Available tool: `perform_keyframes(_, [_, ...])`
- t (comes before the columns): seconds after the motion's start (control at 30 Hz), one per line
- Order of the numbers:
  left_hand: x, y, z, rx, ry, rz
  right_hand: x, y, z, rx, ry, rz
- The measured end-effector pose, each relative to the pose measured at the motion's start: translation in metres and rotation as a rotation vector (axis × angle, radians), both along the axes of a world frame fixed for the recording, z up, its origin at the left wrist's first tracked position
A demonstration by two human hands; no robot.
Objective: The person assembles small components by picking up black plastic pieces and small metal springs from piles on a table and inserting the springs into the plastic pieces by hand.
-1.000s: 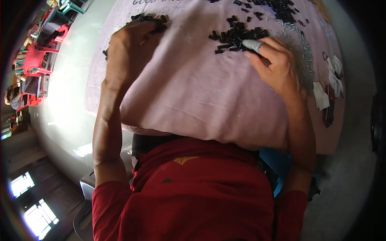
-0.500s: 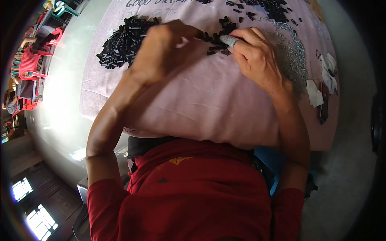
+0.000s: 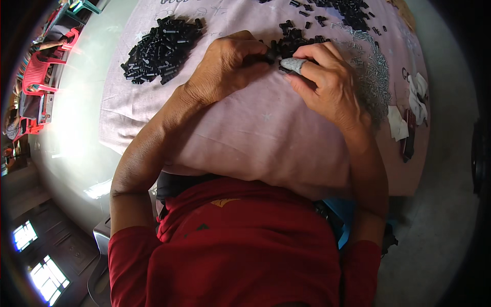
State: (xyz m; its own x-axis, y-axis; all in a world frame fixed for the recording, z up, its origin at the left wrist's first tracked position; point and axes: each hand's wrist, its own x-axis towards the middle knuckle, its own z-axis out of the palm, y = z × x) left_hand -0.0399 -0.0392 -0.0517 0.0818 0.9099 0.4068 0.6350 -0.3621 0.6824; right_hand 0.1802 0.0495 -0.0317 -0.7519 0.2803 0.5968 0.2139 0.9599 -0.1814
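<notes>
"Where does the big black heap (image 3: 161, 51) lie?"

"On the pink cloth (image 3: 266, 128) over the desk. It's a mound of short black pieces at all angles, and I'll place the rest by it."

"Start with the left hand (image 3: 230, 64)."

"Just right of the heap. Its grip is pinching a small black piece (image 3: 268, 55) at the tips of thumb and fingers."

"And the right hand (image 3: 327, 77)?"

"Further right of the heap, facing the left one, their fingertips near each other. One finger wears a grey wrapping (image 3: 293, 65). Thumb and wrapped finger are close together with something dark at the tip, but I cannot tell whether that grip is pinching it."

"Any other pieces about?"

"A smaller pile (image 3: 292, 38) right of the heap, at the far side of the hands. A loose spread (image 3: 353, 13) lies right of the heap too, further from the person."

"Something shiny as well?"

"Silver pins (image 3: 376, 84), well to the heap's right, past the right hand. Further right still from the heap come a white cloth (image 3: 419, 94), a pale scrap (image 3: 397, 123) and a dark-handled tool (image 3: 408, 138)."

"And left of the heap?"

"Off the desk, a red chair (image 3: 37, 71)."
</notes>
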Motion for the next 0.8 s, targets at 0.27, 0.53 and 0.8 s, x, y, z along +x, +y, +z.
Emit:
perform_keyframes(0.27, [0.001, 0.001, 0.004, -0.062, -0.068, 0.039, 0.004, -0.003, -0.004, 0.022, -0.007, -0.004])
perform_keyframes(0.53, [0.003, 0.011, 0.012, -0.057, 0.193, -0.039, 0.017, 0.007, 0.000, 0.029, -0.050, 0.005])
perform_keyframes(0.8, [0.015, 0.014, 0.011, -0.058, 0.165, -0.032, 0.037, 0.034, 0.003, -0.205, 0.010, -0.194])
